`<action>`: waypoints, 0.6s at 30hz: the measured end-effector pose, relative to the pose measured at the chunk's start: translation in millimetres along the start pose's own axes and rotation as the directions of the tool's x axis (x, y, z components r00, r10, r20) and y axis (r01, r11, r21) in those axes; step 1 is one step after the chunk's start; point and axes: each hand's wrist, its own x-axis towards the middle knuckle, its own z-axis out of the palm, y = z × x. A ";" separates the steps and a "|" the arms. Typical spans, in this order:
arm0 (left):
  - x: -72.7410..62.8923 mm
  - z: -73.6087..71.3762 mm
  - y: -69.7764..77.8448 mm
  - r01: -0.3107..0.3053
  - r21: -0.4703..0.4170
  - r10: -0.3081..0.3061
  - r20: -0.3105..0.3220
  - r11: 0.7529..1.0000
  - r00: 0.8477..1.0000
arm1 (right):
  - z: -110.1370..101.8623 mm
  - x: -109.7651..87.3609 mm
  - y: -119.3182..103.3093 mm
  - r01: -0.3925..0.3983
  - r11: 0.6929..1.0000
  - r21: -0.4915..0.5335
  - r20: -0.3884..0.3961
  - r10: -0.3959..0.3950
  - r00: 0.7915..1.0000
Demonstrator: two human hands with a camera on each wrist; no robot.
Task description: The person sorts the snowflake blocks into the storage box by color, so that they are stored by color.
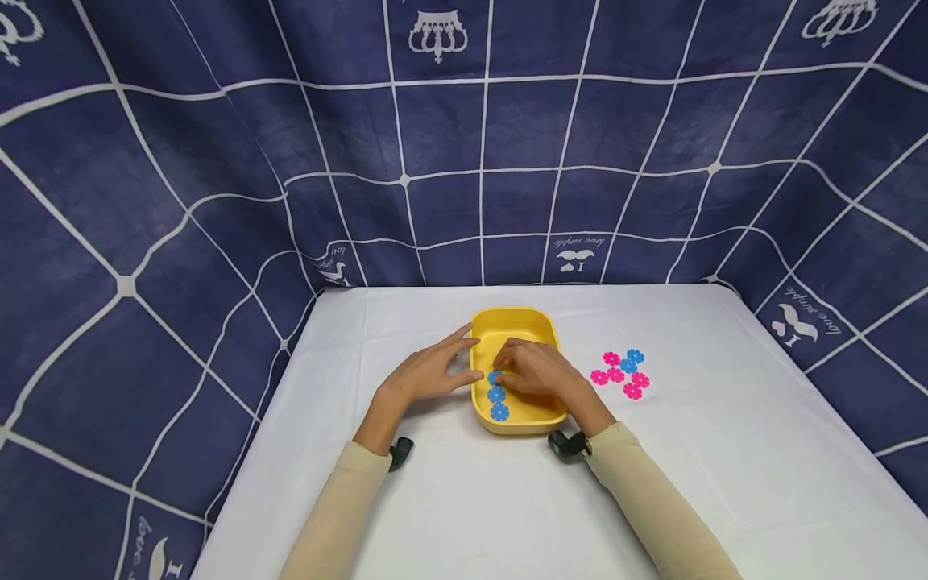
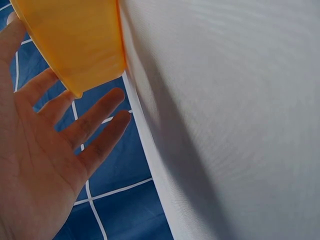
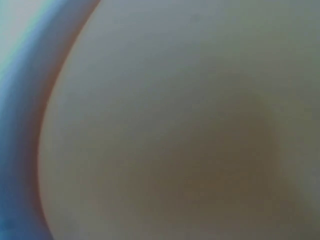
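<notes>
A yellow plastic tray (image 1: 518,318) stands on the white table, with a row of blue notched discs along its left side. Two of them, a middle blue disc (image 1: 496,395) and a near blue disc (image 1: 499,412), lie uncovered. My right hand (image 1: 536,369) reaches into the tray and pinches the farthest blue disc (image 1: 495,377) between thumb and bent fingers, which partly hide it. Along the tray's left rim, my left hand (image 1: 429,372) is spread, its fingertips right at the edge. In the left wrist view, those fingers (image 2: 92,117) are extended beside the tray's outer wall (image 2: 80,45).
To the right of the tray lies a loose group of pink discs (image 1: 615,374) and blue discs (image 1: 635,356) on the white tablecloth (image 1: 725,451). A dark blue checked curtain (image 1: 522,201) closes off the back and sides. The right wrist view is a blur.
</notes>
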 end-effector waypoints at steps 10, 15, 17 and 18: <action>-0.5 1.6 0.3 -0.006 -0.001 0.006 -0.008 1.000 1.000 | -2.3 -2.7 -0.1 -0.026 0.998 0.060 -0.037 0.029 0.999; -0.3 1.0 1.0 -0.005 -0.003 0.005 -0.006 1.000 1.000 | -7.5 -4.9 -0.4 -0.034 0.996 0.079 -0.045 0.038 0.998; -0.3 0.2 1.1 -0.005 -0.003 0.005 -0.005 1.000 1.000 | -10.1 -5.5 0.0 -0.032 0.996 0.084 -0.056 0.037 0.998; -0.2 0.2 0.9 -0.005 -0.002 0.005 -0.004 1.000 1.000 | -11.3 -5.9 0.2 -0.031 0.996 0.086 -0.064 0.036 0.997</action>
